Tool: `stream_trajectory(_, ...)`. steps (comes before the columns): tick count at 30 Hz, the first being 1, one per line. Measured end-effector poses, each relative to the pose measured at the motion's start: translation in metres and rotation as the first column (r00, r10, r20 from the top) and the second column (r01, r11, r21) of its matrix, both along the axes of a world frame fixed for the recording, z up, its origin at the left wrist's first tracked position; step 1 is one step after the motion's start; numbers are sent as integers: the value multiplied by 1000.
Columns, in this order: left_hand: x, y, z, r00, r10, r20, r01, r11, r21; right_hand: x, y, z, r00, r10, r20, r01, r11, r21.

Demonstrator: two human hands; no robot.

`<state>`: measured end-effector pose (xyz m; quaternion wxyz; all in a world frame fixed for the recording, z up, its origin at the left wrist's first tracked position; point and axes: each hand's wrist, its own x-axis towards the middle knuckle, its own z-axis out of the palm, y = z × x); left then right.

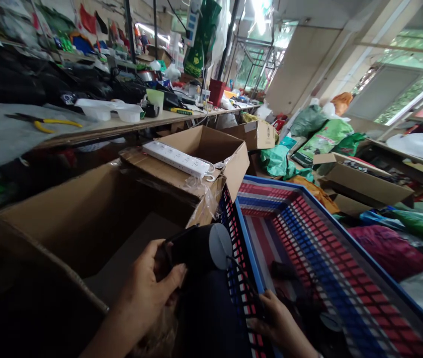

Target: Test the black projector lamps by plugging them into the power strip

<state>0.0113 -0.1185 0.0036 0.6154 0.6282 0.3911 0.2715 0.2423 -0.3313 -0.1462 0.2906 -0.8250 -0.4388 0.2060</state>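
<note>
My left hand [142, 291] is closed around a black cylindrical object [192, 246] with a flat grey round end. A thin black cord [241, 271] runs from that end to my right hand [280, 320], whose fingers are closed on it beside the blue rim. Under my right hand stands a blue plastic basket [250, 248] lined with red, white and blue striped cloth. Inside it lie a small black piece [284, 271] and another dark object with a grey round end [330, 322], partly in shadow. An open cardboard box [65, 199] is at my left.
A white power strip [177, 158] rests on the flap of a second cardboard box [204, 141]. On the workbench [118, 124] are yellow-handled pliers [43, 122], white tubs [129, 113] and a green cup [155, 99]. Bags [386, 251] and a carton [364, 181] crowd the right side.
</note>
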Motion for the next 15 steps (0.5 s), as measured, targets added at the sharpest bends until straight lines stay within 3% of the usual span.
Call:
stream_trajectory(3,-5,6,3,1000,8,29,-6,997,-76,7,7,-27,994,-84,68,75,989,123)
stream_trajectory(6,-19,20,10,994,78,83,-66,988,-140,40,19,-13,973,-153,176,99,955,280)
stream_trajectory(10,-38,44,23,951,257,175,-233,962,-146,75,77,54,943,-150,298,28,926,377)
stream_trajectory(13,-47,65,30,922,325,209,-284,937,-203,75,153,112,948,-177,265,33,881,472)
stream_trajectory(15,-50,78,31,922,318,222,-260,931,-255,70,208,146,968,-108,226,-46,813,581)
